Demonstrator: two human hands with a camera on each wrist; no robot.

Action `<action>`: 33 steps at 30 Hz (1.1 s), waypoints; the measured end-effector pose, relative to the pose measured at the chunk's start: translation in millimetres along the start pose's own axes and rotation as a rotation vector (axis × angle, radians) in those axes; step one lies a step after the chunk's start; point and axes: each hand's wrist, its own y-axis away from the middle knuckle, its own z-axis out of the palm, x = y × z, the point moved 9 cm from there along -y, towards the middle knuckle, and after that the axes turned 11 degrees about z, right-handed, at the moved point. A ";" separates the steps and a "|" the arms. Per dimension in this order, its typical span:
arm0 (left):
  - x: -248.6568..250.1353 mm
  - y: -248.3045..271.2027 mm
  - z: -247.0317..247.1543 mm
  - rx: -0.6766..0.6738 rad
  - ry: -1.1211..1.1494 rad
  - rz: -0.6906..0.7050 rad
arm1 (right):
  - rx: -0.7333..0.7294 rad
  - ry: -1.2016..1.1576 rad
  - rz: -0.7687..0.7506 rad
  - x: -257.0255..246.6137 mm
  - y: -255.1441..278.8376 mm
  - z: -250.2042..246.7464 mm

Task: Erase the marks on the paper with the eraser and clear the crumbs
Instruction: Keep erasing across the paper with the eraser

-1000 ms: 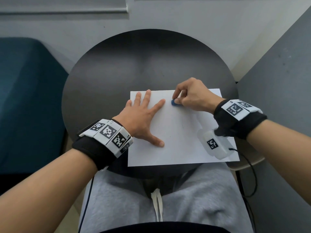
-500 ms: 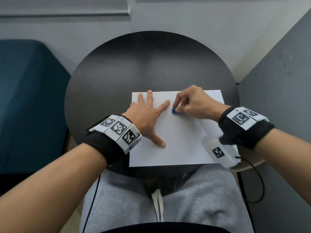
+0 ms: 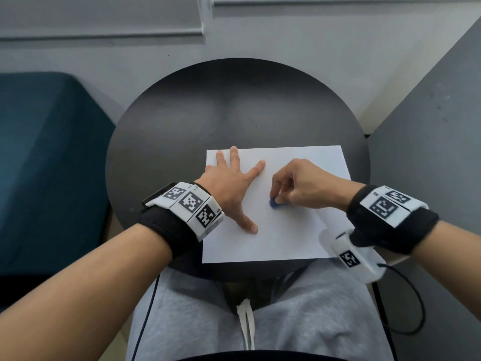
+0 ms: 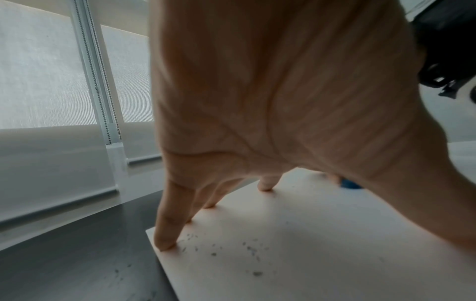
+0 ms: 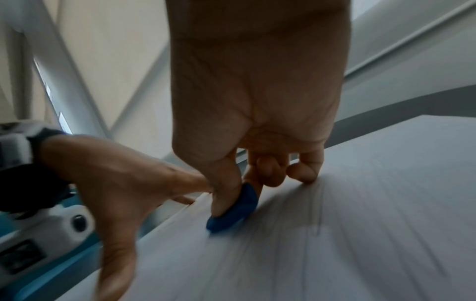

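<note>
Your right hand (image 3: 307, 183) has its thumb and forefinger clamped on the eraser (image 3: 274, 203), a small blue wedge whose lower edge sits on the paper (image 3: 286, 238). In the right wrist view the thumb lies along the near face of the eraser (image 5: 235, 209) and the forefinger backs it from the far side, with the remaining fingers curled beside it, one tip touching the sheet. The piece looks light, a little rubbery and short enough to roll out of a loose pinch, so hold it low, close to the working edge, and let the sheet take the pressure.

Your left hand (image 3: 229, 188) lies flat with the fingers spread apart and straight, pressing the left part of the paper; the forefinger points toward the eraser and the thumb reaches toward the near side, so the eraser works just to the right of the gap between them. The paper is thin, limp and likely to slide or buckle under a hard stroke, so that spread brace matters; I judge short strokes away from the pinned side safest.

In the left wrist view grey crumbs (image 4: 252, 250) speckle the paper (image 4: 322, 254) under the palm of the left hand (image 4: 270, 101), near the little fingertip, and a few lie off its edge on the dark round table (image 3: 234, 105). They look loose and dry and should brush off easily.

The sheet sits on the near right part of the table.
</note>
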 end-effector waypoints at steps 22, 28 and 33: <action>-0.8 -2.3 1.6 -0.003 0.016 -0.001 | 0.056 -0.044 0.060 9.3 -6.7 -11.3; -1.7 -3.5 2.1 -0.006 0.023 0.001 | 0.234 -0.098 0.074 12.6 -18.0 -30.7; -0.6 -3.2 2.4 -0.007 0.010 -0.002 | 0.069 -0.067 0.031 11.4 5.5 -2.4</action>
